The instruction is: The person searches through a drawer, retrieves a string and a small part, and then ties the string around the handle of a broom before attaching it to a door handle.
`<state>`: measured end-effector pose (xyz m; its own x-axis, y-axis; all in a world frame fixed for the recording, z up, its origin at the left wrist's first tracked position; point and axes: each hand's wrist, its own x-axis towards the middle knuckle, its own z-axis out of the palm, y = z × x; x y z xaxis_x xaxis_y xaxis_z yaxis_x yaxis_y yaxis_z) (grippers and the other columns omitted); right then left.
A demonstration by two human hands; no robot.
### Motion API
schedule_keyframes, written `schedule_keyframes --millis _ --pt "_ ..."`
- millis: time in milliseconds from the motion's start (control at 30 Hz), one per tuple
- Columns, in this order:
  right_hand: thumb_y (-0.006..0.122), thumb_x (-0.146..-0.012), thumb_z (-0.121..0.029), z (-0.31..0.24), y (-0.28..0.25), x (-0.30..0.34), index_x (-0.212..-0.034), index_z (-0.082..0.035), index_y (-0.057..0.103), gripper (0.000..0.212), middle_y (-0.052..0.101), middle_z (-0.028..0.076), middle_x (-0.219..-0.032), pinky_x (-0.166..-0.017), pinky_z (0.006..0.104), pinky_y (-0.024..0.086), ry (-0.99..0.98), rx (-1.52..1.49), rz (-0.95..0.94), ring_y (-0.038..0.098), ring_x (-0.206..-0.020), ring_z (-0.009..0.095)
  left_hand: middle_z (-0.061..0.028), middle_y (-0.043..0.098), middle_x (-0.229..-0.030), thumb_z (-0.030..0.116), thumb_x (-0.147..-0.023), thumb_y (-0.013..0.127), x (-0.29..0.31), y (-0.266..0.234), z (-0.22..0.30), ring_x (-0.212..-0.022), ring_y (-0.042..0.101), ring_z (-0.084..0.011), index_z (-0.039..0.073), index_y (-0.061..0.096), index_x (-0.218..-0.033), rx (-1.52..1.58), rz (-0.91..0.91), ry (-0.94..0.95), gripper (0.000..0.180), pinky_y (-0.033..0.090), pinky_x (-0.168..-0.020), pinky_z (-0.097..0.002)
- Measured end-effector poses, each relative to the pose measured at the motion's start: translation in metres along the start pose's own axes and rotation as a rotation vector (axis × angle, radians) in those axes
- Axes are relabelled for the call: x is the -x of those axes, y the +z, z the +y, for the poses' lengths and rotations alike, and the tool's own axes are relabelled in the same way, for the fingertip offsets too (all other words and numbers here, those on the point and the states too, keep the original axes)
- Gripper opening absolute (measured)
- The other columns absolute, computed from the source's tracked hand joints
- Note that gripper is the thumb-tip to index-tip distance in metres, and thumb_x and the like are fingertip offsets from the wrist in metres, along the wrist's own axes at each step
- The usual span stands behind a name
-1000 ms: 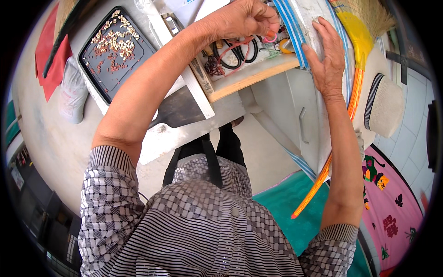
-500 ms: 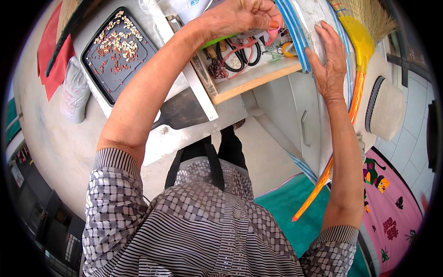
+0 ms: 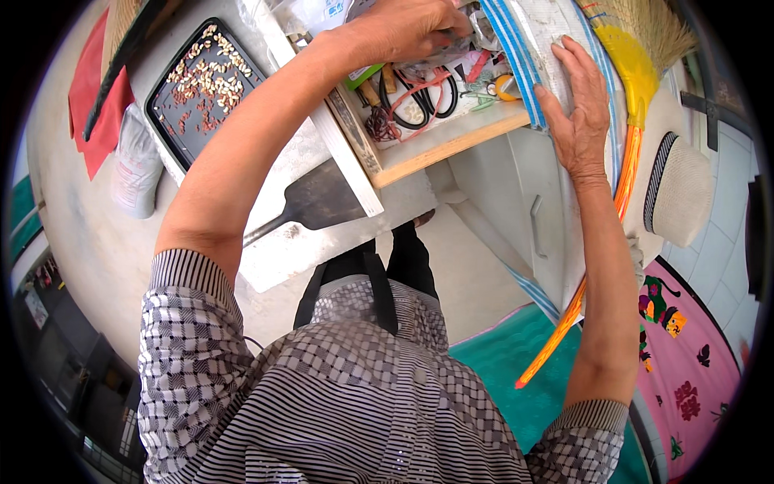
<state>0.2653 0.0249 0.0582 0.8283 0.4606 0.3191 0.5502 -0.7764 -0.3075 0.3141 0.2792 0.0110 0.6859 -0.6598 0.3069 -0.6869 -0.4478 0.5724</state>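
An open wooden drawer full of small odds and ends pulls out at the top middle. Over its far part, my left hand reaches in with curled fingers, at a clear plastic bag; what the fingers grip is hidden. Nearer in the drawer lie a black cable loop, a pink strap-like piece, a roll of orange tape and a bundle of dark red cord. My right hand rests with spread fingers on a white cover with blue stripes beside the drawer.
A black tray of peanuts and red skins sits at the left, beside a plastic-wrapped bundle. A dark flat spatula-like tool lies before the drawer. On the right are a broom with an orange handle and a straw hat.
My left hand has let go of the pink piece, which now lies in the drawer, and has shifted left over the plastic bag. The right hand stays put.
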Motion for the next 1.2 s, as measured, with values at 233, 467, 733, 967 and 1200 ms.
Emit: schedule_keyframes --millis 233,467,733,967,1200 --pt "0.065 -0.072 -0.016 -0.001 0.0 -0.001 -0.118 -0.011 0.051 0.049 0.048 0.006 -0.127 -0.099 0.0362 0.031 0.01 -0.017 -0.002 0.043 -0.117 0.025 -0.0139 0.056 -0.063 0.008 -0.077 0.06 0.006 -0.011 0.006 -0.058 0.055 -0.0273 -0.001 0.055 -0.075 0.211 0.061 0.012 0.01 0.042 -0.053 -0.0362" --pt "0.065 -0.072 -0.016 -0.002 0.0 -0.001 -0.118 -0.011 0.051 0.049 0.047 0.006 -0.127 -0.1 0.0362 0.03 0.009 -0.005 0.001 0.043 -0.117 0.025 0.0003 0.054 -0.067 0.009 -0.086 0.057 0.011 -0.031 0.032 -0.065 0.047 -0.0063 -0.002 0.059 -0.086 0.644 0.249 -0.341 0.011 0.039 -0.056 -0.0232" --pt "0.062 -0.074 -0.018 -0.001 0.0 -0.002 -0.118 -0.007 0.051 0.047 0.047 0.01 -0.127 -0.1 0.0359 0.029 -0.015 -0.026 -0.026 0.042 -0.118 0.027 0.0018 0.055 -0.07 0.006 -0.087 0.053 0.027 -0.026 0.044 -0.066 0.045 -0.007 -0.002 0.058 -0.084 0.75 0.212 -0.393 0.01 0.04 -0.058 -0.0239" --pt "0.058 -0.077 -0.018 -0.004 0.002 -0.004 -0.119 -0.004 0.05 0.045 0.045 0.013 -0.128 -0.102 0.0356 0.026 -0.01 -0.031 -0.07 0.04 -0.119 0.029 -0.0194 0.042 -0.058 0.003 -0.08 0.049 0.028 0.005 0.037 -0.053 0.046 -0.0308 -0.002 0.044 -0.068 0.551 0.352 -0.213 0.015 0.038 -0.051 -0.0383" --pt "0.057 -0.077 -0.016 -0.005 0.002 -0.001 -0.121 -0.003 0.047 0.047 0.042 0.014 -0.13 -0.104 0.0354 0.025 0.065 -0.031 -0.137 0.037 -0.122 0.028 -0.0245 0.052 -0.067 0.006 -0.078 0.047 0.034 -0.003 0.033 -0.069 0.053 -0.0399 -0.003 0.05 -0.069 0.488 0.433 -0.408 0.013 0.04 -0.059 -0.0446"
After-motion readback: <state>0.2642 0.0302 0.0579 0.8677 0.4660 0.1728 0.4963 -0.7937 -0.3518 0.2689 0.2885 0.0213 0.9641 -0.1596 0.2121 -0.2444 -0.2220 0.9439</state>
